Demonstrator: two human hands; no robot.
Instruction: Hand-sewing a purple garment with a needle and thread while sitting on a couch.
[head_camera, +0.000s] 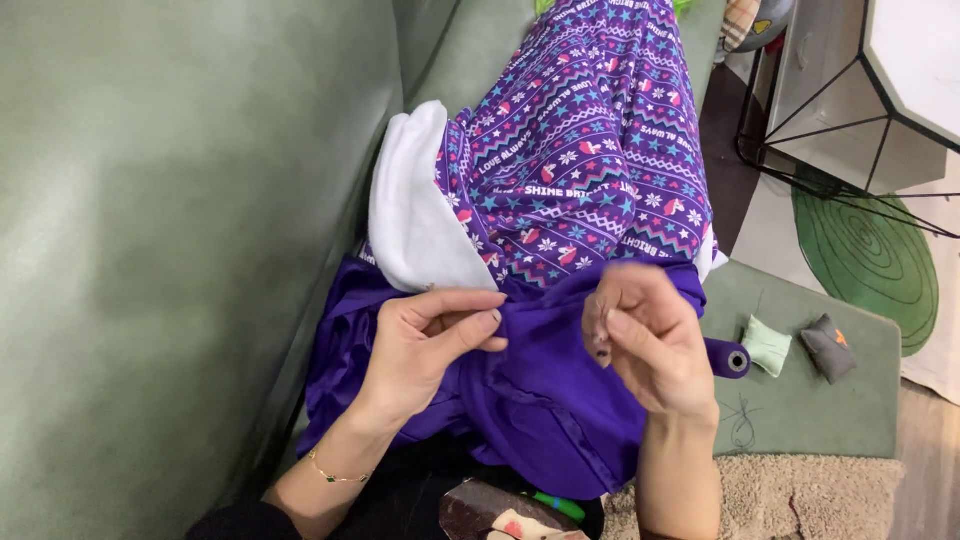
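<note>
Purple satin-like cloth (540, 400) lies bunched across the person's lap on a green leather sofa (150, 250), with its upper edge overlapping a patterned purple fleece garment (590, 140) printed with stars, zigzag bands and lettering. The fleece garment has a white lining (410, 215) folded outward at its left side. The left hand (425, 345) pinches a fold of the purple cloth between thumb and forefinger, the remaining fingers curled beneath. A thin gold bracelet (335, 473) sits on the left wrist. The right hand (645, 340) is held just above the cloth's upper edge with fingertips pressed together in a pinch; what it grips is too small to tell. Both hands are near each other, separated by a ridge of cloth. A purple spool (730, 358) rests on the sofa seat just beside the right hand. Farther right lie a pale green pad (768, 345) and a grey pad (828, 347), slightly apart. Loose dark thread (740, 420) lies below them on the seat.
</note>
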